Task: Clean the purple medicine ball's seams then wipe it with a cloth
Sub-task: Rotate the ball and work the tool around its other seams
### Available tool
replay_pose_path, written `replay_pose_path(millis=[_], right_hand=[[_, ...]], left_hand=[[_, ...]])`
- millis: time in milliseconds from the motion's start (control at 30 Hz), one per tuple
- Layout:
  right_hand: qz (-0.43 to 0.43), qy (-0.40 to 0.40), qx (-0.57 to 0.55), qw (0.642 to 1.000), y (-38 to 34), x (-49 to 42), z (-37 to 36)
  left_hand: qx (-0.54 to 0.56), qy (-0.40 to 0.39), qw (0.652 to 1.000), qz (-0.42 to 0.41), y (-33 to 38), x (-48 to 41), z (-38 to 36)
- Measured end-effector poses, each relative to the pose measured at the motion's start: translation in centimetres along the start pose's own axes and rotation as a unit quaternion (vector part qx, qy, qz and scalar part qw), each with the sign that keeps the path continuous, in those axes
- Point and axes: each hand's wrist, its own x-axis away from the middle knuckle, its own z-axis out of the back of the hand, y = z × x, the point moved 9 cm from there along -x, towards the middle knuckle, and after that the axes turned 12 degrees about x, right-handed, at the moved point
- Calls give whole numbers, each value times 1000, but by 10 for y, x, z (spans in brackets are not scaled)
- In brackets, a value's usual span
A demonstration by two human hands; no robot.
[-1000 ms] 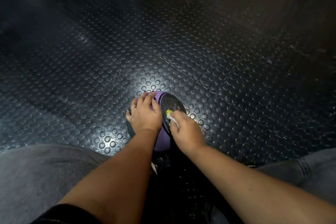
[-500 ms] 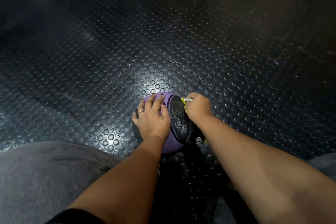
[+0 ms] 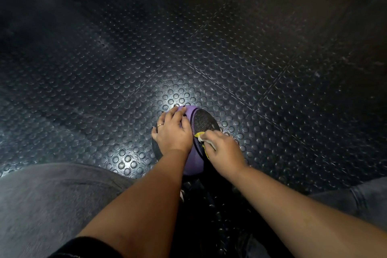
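Seam cleaning. The purple medicine ball [image 3: 194, 161] rests on the studded floor [image 3: 125, 73]. The left hand [image 3: 172, 132], at its 10 o'clock, lies spread flat, steadying it. The right hand [image 3: 225, 153], at 4 o'clock, grips a yellow-headed tool [image 3: 200, 135] on the seam. Advised: short strokes along the groove, firm counter-pressure.

I read this as gym or training room: black rubber floor [image 3: 109, 65] with raised round studs, laid in big square tiles with visible joins, purple medicine ball [image 3: 194, 163] resting on it. Dim lighting.
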Motion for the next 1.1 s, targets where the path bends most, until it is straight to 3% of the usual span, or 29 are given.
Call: replay_pose_path(millis=[133, 367, 533, 800, 1000, 1100], right_hand=[[-30, 35, 22, 999, -5, -26, 11], [-164, -61, 69, 982, 10, -95, 8], [-112, -128, 17, 985, 4, -95, 1], [-1, -36, -46, 998, -9, -13, -1], [-22, 13, -48, 999, -9, -12, 1], [-81, 25, -38, 996, 1, -36, 7]], left_hand=[[-14, -1, 999, -36, 2, 7, -2], [-40, 1, 998, -49, 6, 14, -5], [-16, 20, 999, -25, 2, 9, -1], [4, -10, 1000, 3, 7, -6, -2], [4, -14, 1000, -8, 9, -9, 0], [-2, -7, 1000, -16, 8, -4, -1]])
